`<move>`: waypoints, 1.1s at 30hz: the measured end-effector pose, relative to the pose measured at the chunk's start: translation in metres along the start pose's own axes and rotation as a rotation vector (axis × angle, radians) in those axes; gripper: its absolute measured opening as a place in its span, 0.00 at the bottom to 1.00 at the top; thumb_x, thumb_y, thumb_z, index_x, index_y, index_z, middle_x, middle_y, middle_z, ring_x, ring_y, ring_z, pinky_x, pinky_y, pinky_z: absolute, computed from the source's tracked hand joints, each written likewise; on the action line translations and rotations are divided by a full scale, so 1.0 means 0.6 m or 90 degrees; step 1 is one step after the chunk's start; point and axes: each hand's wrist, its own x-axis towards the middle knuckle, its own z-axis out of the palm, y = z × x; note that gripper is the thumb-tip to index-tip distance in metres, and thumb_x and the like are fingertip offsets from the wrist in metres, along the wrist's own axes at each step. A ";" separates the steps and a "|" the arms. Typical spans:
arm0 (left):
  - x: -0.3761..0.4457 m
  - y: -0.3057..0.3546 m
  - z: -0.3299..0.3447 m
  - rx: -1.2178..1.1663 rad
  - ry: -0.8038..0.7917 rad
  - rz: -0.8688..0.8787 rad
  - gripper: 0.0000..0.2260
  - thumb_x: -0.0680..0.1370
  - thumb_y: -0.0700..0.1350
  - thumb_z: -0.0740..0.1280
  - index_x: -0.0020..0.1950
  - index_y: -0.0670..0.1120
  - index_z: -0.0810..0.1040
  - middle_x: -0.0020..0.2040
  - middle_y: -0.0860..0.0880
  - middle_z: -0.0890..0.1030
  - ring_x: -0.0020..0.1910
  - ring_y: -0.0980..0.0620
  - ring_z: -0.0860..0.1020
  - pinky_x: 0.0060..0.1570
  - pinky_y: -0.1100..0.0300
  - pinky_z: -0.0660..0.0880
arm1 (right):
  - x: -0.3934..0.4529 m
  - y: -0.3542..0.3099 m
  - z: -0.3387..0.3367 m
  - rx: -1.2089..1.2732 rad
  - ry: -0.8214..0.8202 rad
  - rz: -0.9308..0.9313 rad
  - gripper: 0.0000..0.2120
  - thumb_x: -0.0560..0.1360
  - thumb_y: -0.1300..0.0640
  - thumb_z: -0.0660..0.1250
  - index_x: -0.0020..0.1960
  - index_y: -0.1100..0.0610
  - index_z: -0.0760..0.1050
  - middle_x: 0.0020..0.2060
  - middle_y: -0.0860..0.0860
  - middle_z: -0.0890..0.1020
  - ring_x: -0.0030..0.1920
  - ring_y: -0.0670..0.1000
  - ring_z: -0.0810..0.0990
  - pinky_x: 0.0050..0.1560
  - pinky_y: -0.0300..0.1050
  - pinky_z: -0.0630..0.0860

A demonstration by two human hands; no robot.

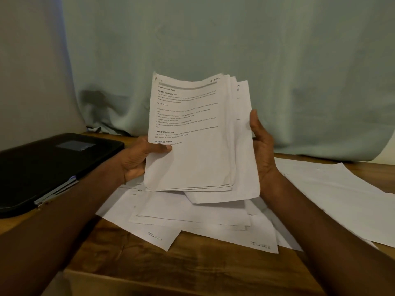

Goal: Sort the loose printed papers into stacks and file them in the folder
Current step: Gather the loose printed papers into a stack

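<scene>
Fanning unevenly between both hands, printed paper stack, top sheet headed "Section 1"

1 view only: head-worn wide-angle camera, looking forward and down from person's own position. Close range: both forearms enter from bottom corners, held sheaf of papers near frame centre. Wooden surface fills lower half; pale curtain fills upper half, straight ahead. Black folder at left edge. No 2nd view shares scene.
</scene>
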 end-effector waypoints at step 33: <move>0.001 0.007 0.015 0.045 0.045 0.157 0.25 0.70 0.41 0.79 0.67 0.47 0.80 0.67 0.46 0.82 0.67 0.46 0.79 0.69 0.49 0.74 | 0.031 0.032 -0.015 -0.419 0.138 -0.160 0.17 0.79 0.64 0.70 0.67 0.56 0.77 0.60 0.51 0.85 0.60 0.53 0.84 0.63 0.51 0.80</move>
